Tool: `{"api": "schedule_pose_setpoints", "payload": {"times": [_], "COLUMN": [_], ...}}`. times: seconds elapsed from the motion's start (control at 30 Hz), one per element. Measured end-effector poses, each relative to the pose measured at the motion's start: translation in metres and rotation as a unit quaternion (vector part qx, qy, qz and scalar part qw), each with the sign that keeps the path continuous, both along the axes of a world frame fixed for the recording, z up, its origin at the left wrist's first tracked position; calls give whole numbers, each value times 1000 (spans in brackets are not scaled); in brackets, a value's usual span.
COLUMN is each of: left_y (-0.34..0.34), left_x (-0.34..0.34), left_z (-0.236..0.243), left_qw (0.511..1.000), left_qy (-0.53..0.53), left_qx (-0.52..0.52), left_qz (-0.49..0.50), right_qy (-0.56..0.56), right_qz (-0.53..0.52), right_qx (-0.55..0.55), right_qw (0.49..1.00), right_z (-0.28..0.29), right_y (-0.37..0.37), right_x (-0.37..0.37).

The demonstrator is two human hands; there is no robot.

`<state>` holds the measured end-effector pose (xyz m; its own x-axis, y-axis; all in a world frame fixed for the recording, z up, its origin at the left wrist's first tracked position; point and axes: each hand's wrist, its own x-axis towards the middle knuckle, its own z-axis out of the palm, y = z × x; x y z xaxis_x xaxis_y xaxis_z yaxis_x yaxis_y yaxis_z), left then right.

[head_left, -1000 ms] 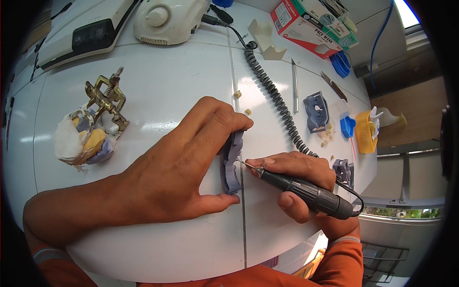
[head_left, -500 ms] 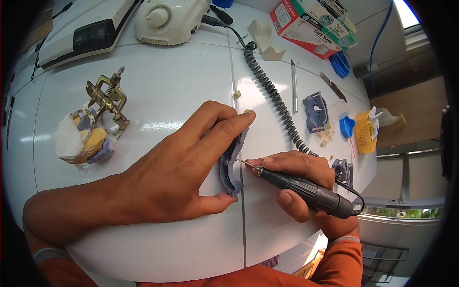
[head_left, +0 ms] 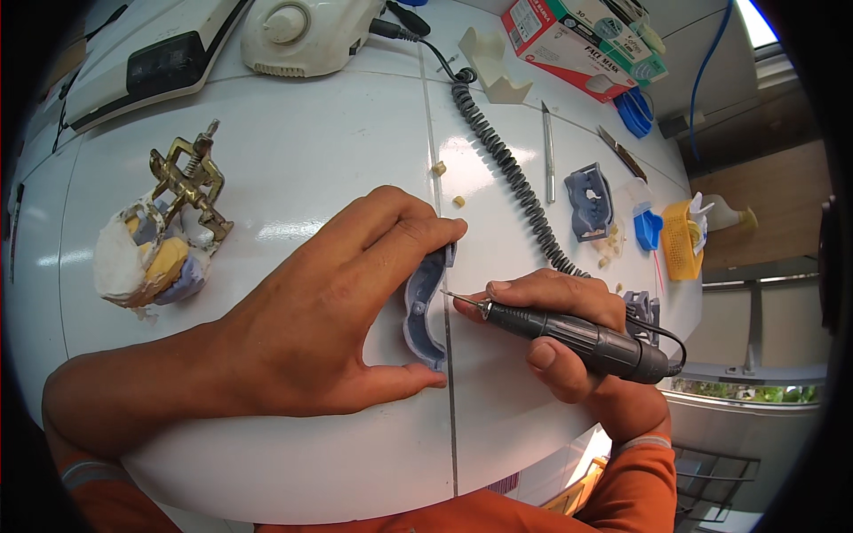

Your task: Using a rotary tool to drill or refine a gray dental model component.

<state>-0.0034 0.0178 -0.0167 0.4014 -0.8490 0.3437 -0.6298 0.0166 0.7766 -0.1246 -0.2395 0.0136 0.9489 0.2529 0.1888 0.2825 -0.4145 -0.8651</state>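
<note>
My left hand (head_left: 342, 306) reaches across the table and pinches a curved blue-grey dental mould piece (head_left: 416, 329) between its fingers at the far end and its thumb at the near end. The piece's hollow inner side faces up. From the right, my right hand (head_left: 560, 324) grips a black rotary handpiece (head_left: 577, 342) like a pen. Its thin metal bur points left at the mould piece's right edge; whether the tip touches cannot be told. Two small cream tooth-like bits (head_left: 458, 201) lie just beyond my left fingertips.
On the left sits a brass articulator (head_left: 188, 186) with a plaster dental model (head_left: 147, 262). A white control box (head_left: 311, 35) feeds the coiled cord (head_left: 502, 164). Rightward lie a craft knife (head_left: 548, 155), another blue-grey mould (head_left: 590, 202), a blue cup (head_left: 648, 229) and a yellow basket (head_left: 682, 240).
The mould piece has turned in my left hand, showing more of its hollow side. My left fingertips have moved nearer, uncovering a cream bit. The handpiece has levelled slightly.
</note>
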Motion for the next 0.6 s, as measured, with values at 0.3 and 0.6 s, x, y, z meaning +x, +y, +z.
{"api": "schedule_pose_setpoints", "payload": {"times": [0.3, 0.6], "left_y": [-1, -1], "left_x": [-1, 0], "left_z": [1, -1], "left_qw": [1000, 1000], "left_qy": [10, 10], "left_qx": [3, 13], "left_qz": [8, 0], "right_qy": [-83, -114], "right_qz": [23, 12], "right_qx": [-55, -48], "right_qw": [995, 992], "right_z": [0, -6], "right_y": [7, 11], "right_x": [0, 2]}}
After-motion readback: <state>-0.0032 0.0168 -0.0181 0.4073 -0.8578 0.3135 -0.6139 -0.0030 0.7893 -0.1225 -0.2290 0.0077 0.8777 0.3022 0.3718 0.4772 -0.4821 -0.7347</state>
